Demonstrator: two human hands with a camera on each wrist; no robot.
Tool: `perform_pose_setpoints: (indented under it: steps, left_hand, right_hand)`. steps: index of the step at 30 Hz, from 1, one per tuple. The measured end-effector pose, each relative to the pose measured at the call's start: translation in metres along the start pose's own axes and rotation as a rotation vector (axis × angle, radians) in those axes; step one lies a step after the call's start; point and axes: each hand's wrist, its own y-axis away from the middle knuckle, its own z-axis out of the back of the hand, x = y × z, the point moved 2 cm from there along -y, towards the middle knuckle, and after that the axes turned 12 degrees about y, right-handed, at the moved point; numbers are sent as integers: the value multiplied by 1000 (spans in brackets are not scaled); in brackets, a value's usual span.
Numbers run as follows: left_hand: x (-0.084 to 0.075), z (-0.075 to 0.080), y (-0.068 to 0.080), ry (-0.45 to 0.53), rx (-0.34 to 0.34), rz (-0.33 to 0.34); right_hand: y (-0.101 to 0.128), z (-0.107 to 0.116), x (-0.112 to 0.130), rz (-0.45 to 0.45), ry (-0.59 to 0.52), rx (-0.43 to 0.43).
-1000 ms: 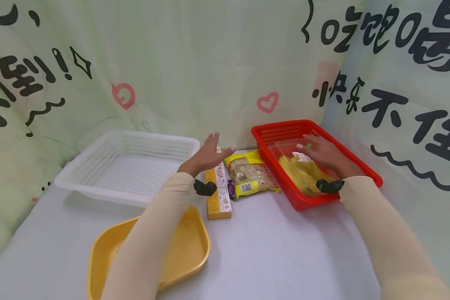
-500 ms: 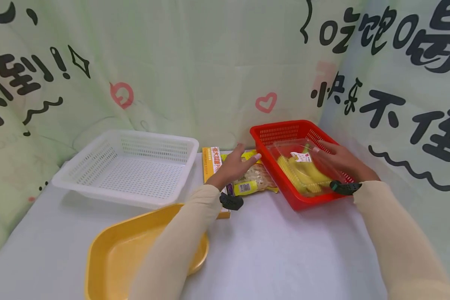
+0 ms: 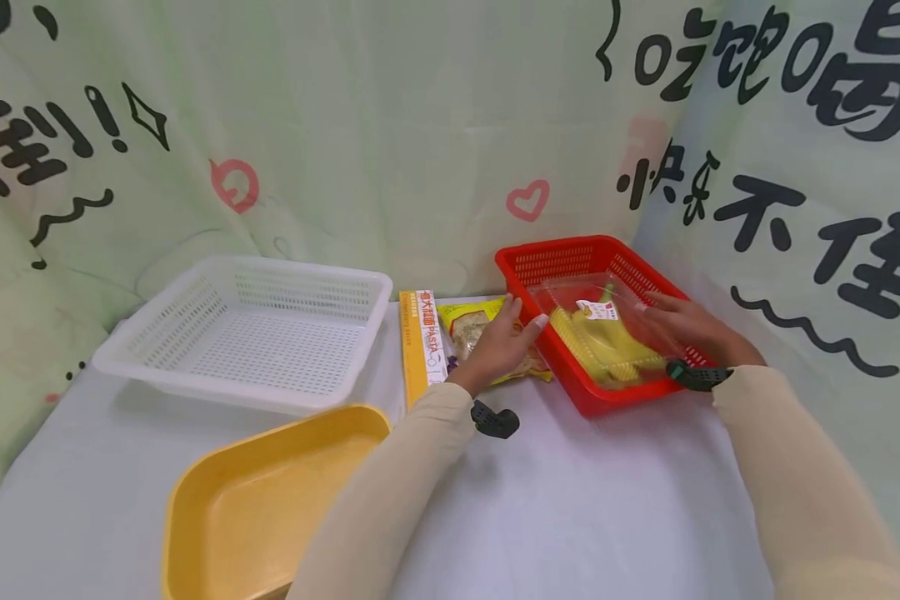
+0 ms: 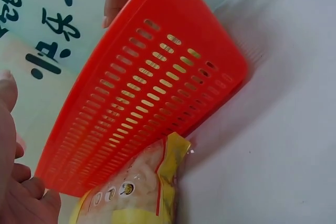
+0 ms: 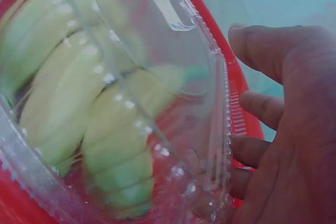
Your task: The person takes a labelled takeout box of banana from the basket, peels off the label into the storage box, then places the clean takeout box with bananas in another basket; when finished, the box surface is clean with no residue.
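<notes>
Inside the red basket sits a clear plastic box holding yellow bananas under a small white label. My left hand is at the basket's left rim, thumb and fingers spread, above a yellow noodle-like food bag. In the left wrist view that hand shows only at the left edge, beside the basket wall. My right hand lies along the basket's right rim. In the right wrist view its fingers reach toward the box's edge; whether they touch it is unclear.
A white perforated basket stands at the back left. In front of it is a yellow tray, partly covered by my left sleeve. A pasta box lies between the white basket and the food bag. A printed curtain closes off the back.
My left hand has moved right and down, from above the pasta box to the red basket's left rim. My right hand has shifted from over the banana box to the basket's right rim.
</notes>
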Motion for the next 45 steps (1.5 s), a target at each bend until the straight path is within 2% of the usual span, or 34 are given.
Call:
perform_pose_setpoints:
  steps: [4,7,11,14,20,27,35,45]
  left_hand:
    - [-1,-3,-1,7,-19,-16]
    - [0,-10,-1,33,-4,5]
    - [-2,-22,0,28,2,34]
    - [0,-28,0,9,-17,39]
    - [6,-36,-1,0,-62,30]
    - [5,-40,0,26,-125,34]
    - [1,-44,-3,96,-163,33]
    - [0,-49,-6,130,-166,35]
  right_hand:
    - [1,-1,-4,0,-65,37]
    - [1,-3,-8,-11,-94,48]
    - [0,-5,-10,-9,-82,38]
    - [1,-7,-9,10,-53,40]
    - [2,-9,-10,28,-70,59]
    - [-1,-10,-9,56,-55,56]
    - [-1,-9,-4,21,-61,59]
    - [-1,-9,-8,5,-90,76]
